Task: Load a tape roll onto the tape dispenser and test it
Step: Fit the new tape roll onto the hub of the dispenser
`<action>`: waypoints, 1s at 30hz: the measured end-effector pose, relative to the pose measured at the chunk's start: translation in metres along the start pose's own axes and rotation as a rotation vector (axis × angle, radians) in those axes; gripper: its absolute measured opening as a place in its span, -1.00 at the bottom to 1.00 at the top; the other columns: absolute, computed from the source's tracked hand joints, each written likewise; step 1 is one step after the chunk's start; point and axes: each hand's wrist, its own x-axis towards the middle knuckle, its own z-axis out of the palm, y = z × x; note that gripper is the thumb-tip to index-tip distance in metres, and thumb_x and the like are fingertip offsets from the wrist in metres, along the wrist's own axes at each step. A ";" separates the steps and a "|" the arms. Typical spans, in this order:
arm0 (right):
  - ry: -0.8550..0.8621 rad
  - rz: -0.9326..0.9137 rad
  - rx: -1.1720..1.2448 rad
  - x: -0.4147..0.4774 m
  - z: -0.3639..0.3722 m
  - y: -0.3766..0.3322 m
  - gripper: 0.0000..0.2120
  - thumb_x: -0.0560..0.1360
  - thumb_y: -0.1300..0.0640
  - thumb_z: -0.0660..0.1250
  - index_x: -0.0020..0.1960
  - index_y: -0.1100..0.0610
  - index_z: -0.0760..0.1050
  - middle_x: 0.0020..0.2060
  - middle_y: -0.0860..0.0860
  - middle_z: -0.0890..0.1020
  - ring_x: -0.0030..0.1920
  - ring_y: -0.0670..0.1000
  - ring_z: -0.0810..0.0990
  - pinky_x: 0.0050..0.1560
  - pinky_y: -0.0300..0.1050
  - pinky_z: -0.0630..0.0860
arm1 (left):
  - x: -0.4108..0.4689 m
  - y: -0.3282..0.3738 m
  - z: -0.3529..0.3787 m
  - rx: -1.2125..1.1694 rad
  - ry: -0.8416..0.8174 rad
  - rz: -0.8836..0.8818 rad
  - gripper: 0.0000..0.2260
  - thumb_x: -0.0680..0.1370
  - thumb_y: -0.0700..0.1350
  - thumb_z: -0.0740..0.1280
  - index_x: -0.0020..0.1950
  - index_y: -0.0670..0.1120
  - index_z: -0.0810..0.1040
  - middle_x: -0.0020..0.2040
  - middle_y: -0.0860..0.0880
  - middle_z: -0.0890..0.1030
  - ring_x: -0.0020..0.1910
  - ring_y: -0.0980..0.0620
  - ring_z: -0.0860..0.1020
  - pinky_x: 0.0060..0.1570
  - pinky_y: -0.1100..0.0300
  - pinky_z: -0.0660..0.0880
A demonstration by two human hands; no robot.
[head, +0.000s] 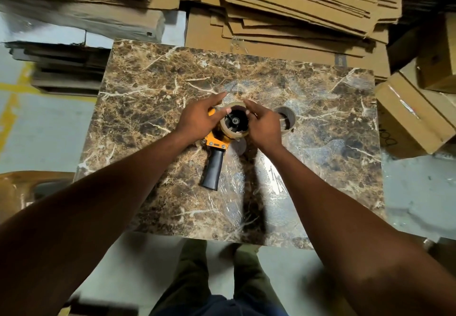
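Crowding a marbled tabletop (308, 108), flattened cardboard stacks (308, 7) and boxes (409, 118).

My work surface (320, 108) looks like brown veined marble, glossy under a wrinkled clear film. The tape dispenser (217, 143) has an orange painted-metal frame and a smooth, matt black handle (212, 170). The tape roll (233, 133) is tan and slightly shiny. Behind, the stacked cardboard (308, 7) is dull, rough brown.
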 end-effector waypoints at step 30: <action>-0.307 -0.381 -0.640 0.003 -0.021 0.013 -0.08 0.54 -0.50 0.09 0.69 0.00 -0.06 0.67 -0.05 -0.02 0.66 0.12 -0.05 0.57 0.37 -0.07 | 0.013 -0.018 -0.012 0.496 -0.404 0.163 -0.19 0.43 0.66 -0.14 0.64 0.44 -0.14 0.75 0.02 -0.20 0.73 -0.17 -0.11 0.60 -0.43 -0.05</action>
